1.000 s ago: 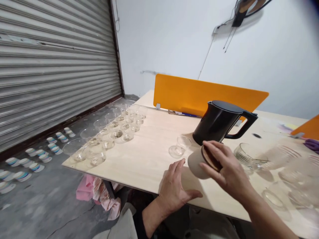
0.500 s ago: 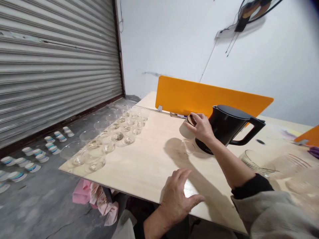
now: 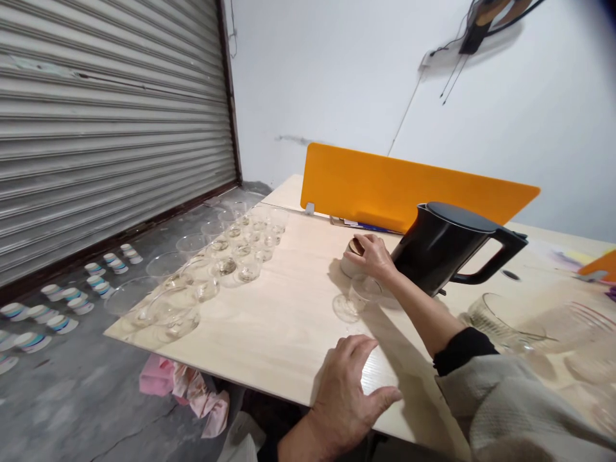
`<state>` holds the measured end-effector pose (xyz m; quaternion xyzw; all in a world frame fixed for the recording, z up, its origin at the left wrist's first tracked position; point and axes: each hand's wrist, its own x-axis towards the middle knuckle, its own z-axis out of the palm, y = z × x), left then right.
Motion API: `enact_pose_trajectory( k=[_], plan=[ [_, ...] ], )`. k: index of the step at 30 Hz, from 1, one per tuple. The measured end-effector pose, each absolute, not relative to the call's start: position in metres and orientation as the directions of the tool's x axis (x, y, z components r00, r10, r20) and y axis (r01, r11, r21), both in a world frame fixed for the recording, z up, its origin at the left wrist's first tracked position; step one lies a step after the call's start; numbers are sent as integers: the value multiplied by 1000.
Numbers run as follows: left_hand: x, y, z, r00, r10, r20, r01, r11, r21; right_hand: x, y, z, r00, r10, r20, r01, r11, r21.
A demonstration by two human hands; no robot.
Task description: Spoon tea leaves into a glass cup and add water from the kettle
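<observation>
My right hand (image 3: 374, 256) sits over a small beige ceramic cup (image 3: 349, 266) with a brown wooden disc on top, gripping it from above. The cup stands upright on the pale wooden table (image 3: 269, 346), left of a black electric kettle (image 3: 445, 250). A transparent drinking glass (image 3: 360, 298) lies just below my right wrist, partly in its shadow. My left hand (image 3: 349, 398) rests near the table's front edge, fingers apart, holding nothing.
Several glass bowls and cups (image 3: 226, 269) crowd the table's left end. Large glassware (image 3: 510, 321) stands at right, behind an orange divider (image 3: 414, 183). Several small striped cups (image 3: 62, 314) line the floor by a roller shutter (image 3: 106, 128). Pink cloth (image 3: 158, 375) lies under the table.
My right hand has lowered the beige cup from tilted in the air to upright on the table. My left hand has barely moved, and the view has shifted slightly.
</observation>
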<state>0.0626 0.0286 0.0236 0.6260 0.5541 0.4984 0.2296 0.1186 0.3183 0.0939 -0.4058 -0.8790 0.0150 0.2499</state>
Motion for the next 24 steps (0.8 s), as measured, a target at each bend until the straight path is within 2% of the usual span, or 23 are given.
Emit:
enact_pose_trajectory(
  k=[10,14,16,18,21,24],
  plan=[
    [63,26,25,-110,921,375,468,-285,837,114,312,103,-552,759,345,721,642,-261],
    [61,26,26,-110,927,360,464,-272,843,129,299,113,-484,741,466,668,657,-350],
    [61,26,26,-108,930,352,463,-266,845,144,282,114,-401,744,535,616,651,-444],
    [61,26,25,-125,930,346,450,-257,855,162,260,108,-294,805,515,537,585,-608],
    [62,27,22,-180,922,344,377,-259,890,183,228,87,-201,936,288,353,343,-870],
    [62,29,19,-253,902,349,255,-286,924,192,208,64,-242,966,96,224,152,-963]
  ],
)
